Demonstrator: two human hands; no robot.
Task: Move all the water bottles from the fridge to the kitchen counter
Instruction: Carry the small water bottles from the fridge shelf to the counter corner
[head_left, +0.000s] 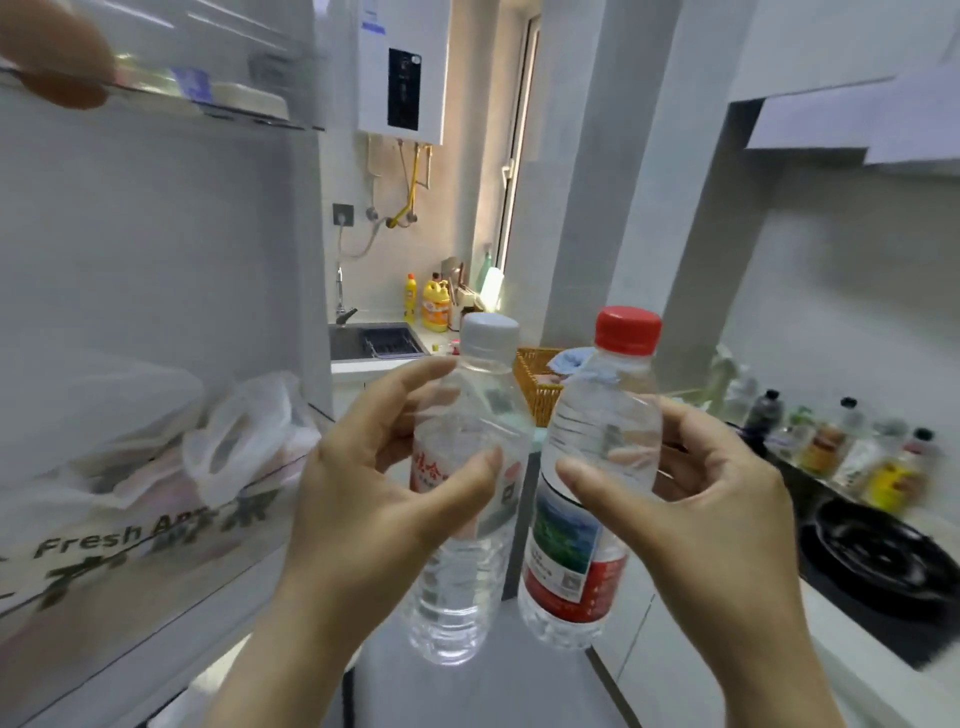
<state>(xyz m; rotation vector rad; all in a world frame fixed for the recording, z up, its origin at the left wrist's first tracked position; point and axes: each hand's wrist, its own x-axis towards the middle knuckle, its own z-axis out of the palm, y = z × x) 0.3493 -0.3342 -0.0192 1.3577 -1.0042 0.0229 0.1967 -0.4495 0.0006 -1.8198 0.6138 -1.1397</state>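
Note:
I hold two clear water bottles upright in front of me, side by side. My left hand (374, 483) grips the white-capped bottle (462, 571) around its upper body. My right hand (701, 499) grips the red-capped bottle (576, 561), which has a red and green label. Both bottles are in the air, outside the open fridge (156, 260) on my left. The kitchen counter (857, 639) runs along my right.
The fridge holds a white plastic bag (244, 431) above a drawer marked "Fresh". A black pan (883, 556) sits on the stove at right, with several condiment bottles (841, 447) behind it. A woven basket (540, 384), a sink (374, 340) and yellow detergent bottles (434, 306) lie farther back.

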